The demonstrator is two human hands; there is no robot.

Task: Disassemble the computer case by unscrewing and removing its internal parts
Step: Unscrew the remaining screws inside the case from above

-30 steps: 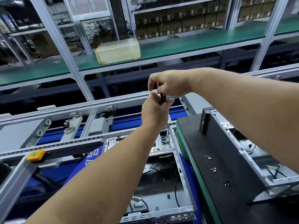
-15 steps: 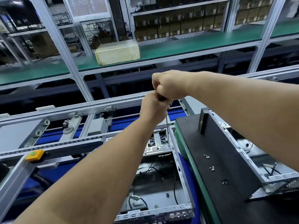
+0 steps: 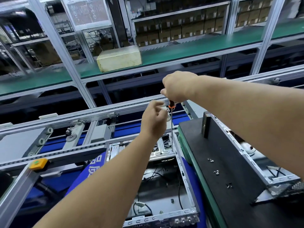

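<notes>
An open grey computer case (image 3: 186, 171) lies on the blue conveyor, with loose black cables inside. My right hand (image 3: 178, 86) grips the orange-and-black handle of a long screwdriver (image 3: 171, 125) held upright; its tip reaches the silver bracket plate (image 3: 162, 153) at the case's far right corner. My left hand (image 3: 153, 119) hovers just left of the shaft, fingers loosely curled, apart from the handle; whether it holds a screw is unclear.
A black panel (image 3: 230, 170) to the right carries several loose screws (image 3: 215, 172). A second open case (image 3: 256, 163) sits behind it. Aluminium rails (image 3: 69, 117) cross behind the case, and a yellow stop block (image 3: 38, 163) is at left. A white box (image 3: 119, 58) rests on the green shelf.
My left hand has let go of the screwdriver and dropped away to the left. The right hand keeps the handle, and the shaft now shows.
</notes>
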